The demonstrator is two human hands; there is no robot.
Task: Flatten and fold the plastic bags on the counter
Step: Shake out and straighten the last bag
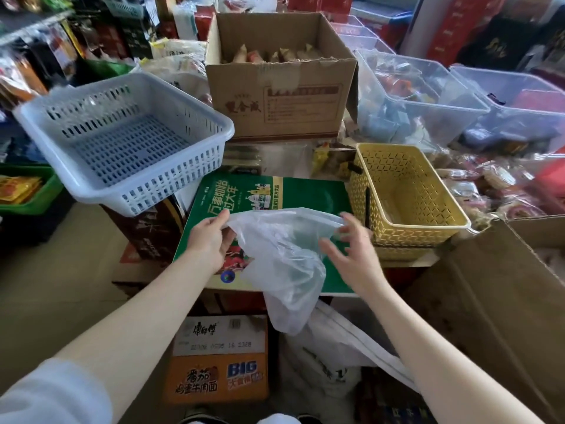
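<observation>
Both baskets seem empty — white basket [122, 139], yellow basket [406, 194].

- The flat printed carton [318, 194] lies at the centre of the frame, serving as my bench.
- The plastic bag [281, 258] lies on it, its lower end hanging over the near edge, between my left hand [208, 240] and my right hand [351, 252].
- The slotted basket [122, 142] sits in the upper left, raised on stacked boxes.
- The open cardboard box [284, 96] stands behind the carton, top centre.
- The lattice basket [403, 194] rests just right of the carton.
- Clear bins [428, 99] fill the upper right.
- A noodle box [218, 359] stands below the carton, bottom centre.
- A large cardboard box [501, 301] takes the lower right.
</observation>
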